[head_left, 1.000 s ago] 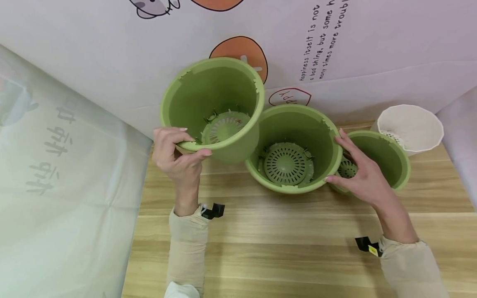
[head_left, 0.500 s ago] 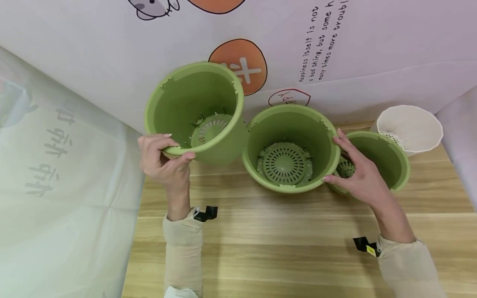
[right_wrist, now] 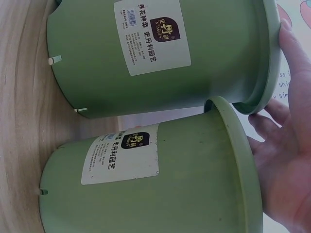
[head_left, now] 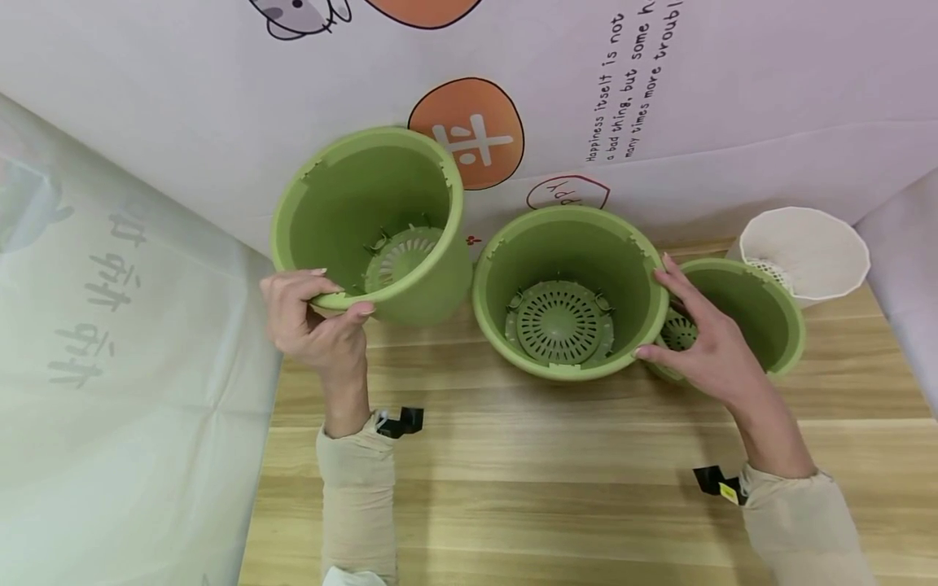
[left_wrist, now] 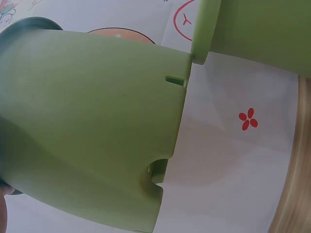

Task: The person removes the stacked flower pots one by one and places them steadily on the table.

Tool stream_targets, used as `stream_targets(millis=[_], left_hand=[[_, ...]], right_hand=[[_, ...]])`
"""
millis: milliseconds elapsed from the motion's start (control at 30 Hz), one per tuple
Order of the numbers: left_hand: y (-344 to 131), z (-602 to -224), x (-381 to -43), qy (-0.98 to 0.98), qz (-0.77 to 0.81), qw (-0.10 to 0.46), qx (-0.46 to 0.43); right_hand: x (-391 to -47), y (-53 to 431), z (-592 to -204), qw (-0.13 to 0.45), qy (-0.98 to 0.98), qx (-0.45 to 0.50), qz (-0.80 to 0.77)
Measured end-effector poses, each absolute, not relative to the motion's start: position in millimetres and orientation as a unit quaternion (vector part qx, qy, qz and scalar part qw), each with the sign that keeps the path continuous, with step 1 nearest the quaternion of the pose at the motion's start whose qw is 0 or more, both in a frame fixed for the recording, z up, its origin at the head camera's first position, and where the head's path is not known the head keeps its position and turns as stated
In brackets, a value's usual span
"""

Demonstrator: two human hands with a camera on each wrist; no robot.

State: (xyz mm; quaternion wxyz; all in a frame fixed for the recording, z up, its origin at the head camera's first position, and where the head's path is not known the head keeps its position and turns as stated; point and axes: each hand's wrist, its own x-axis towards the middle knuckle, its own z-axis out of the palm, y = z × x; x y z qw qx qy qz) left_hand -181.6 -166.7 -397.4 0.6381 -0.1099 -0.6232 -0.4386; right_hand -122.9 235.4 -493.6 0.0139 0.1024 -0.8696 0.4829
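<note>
My left hand (head_left: 311,321) grips the front rim of a green plastic flower pot (head_left: 428,289), thumb outside and fingers over the edge. This pot is tilted, and its base hangs above the table in the left wrist view. A second green flower pot (head_left: 564,216) stands upright in the middle, with a slotted round insert (head_left: 560,323) at its bottom. My right hand (head_left: 707,342) holds its right rim; in the right wrist view some fingertips (right_wrist: 265,125) reach under the rim. A third, smaller-looking green flower pot (head_left: 780,325) stands partly behind this hand.
A white pot (head_left: 813,252) with a perforated base stands at the far right, against the third pot. Printed white cloth (head_left: 557,89) rises behind the pots, and pale cloth (head_left: 168,391) lines the left side. The wooden table (head_left: 542,488) stretches in front.
My left hand has moved the tilted flower pot left and slightly down, opening a gap from the middle pot. The middle pot has shifted slightly left with my right hand on it.
</note>
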Motion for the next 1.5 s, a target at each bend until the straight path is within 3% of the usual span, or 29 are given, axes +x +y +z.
stream_targets(millis=[967,1500], left_hand=[[-170,-436,-181,-0.66,-0.36,0.655,-0.081],[-172,-471,-185,-0.677,-0.363,0.637,-0.067]], right_hand=[[-124,236,-497,0.023,-0.87,0.1,0.483],[-125,237,-499,0.016,-0.867,0.093,0.489]])
